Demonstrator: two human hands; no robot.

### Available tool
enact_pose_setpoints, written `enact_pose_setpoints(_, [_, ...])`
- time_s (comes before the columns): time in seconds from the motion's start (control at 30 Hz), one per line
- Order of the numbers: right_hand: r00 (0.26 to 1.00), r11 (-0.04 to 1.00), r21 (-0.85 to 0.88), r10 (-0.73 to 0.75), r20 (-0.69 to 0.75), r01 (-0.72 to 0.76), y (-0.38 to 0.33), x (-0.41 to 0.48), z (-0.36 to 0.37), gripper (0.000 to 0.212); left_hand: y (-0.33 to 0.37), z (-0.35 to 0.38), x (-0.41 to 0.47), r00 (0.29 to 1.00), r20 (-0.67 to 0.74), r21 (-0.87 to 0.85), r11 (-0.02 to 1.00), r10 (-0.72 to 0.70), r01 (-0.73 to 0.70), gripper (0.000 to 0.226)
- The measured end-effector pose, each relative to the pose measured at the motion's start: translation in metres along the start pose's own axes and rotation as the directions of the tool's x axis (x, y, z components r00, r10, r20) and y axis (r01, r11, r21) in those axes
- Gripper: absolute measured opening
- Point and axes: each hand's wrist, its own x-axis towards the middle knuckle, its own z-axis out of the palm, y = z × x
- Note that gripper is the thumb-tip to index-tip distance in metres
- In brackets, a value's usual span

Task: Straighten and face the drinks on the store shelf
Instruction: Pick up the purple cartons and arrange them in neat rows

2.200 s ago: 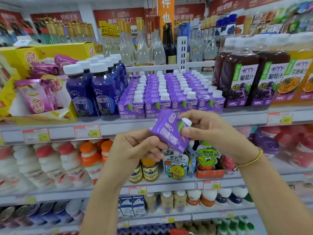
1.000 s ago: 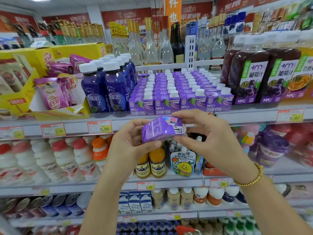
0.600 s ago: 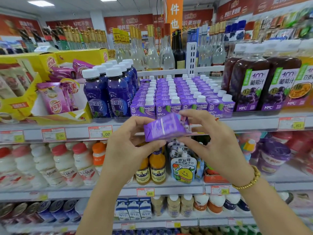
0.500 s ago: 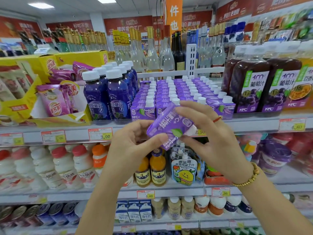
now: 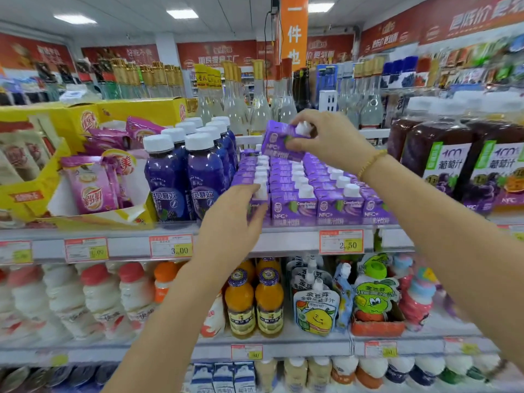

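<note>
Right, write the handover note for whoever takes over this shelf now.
Right hand: pinches the purple carton, tilted, above the back of the carton block.
Left hand: grips the front-left carton at the shelf edge.
Done: the other front cartons face out.
Left: probably set the purple carton into the block, label forward, then square the front-left carton.

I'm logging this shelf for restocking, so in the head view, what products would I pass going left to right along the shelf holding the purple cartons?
Yellow box of pink sachets, blue bottles with white caps, purple cartons, dark grape juice bottles.
</note>
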Motion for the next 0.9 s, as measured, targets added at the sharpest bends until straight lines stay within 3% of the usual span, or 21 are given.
enact_pose_setpoints(0.27, [0.98,0.982,-0.179,0.087,0.177,-0.055,0.008,0.104,0.046,0.046,-0.015,0.012,0.0,0.998,-0.042,0.054,0.997,0.056,-0.054,0.051])
enact_pose_setpoints(0.63, [0.936,0.98,-0.181,0.136,0.325,-0.079,0.005,0.149,0.091,0.046,-0.025,0.02,0.0,0.987,-0.106,0.097,0.989,0.12,-0.11,0.046])
enact_pose_setpoints(0.9, [0.852,0.98,-0.167,0.18,0.492,-0.11,0.018,0.15,0.1,0.034,-0.021,0.01,0.003,0.997,-0.061,-0.022,0.999,0.046,-0.047,0.048])
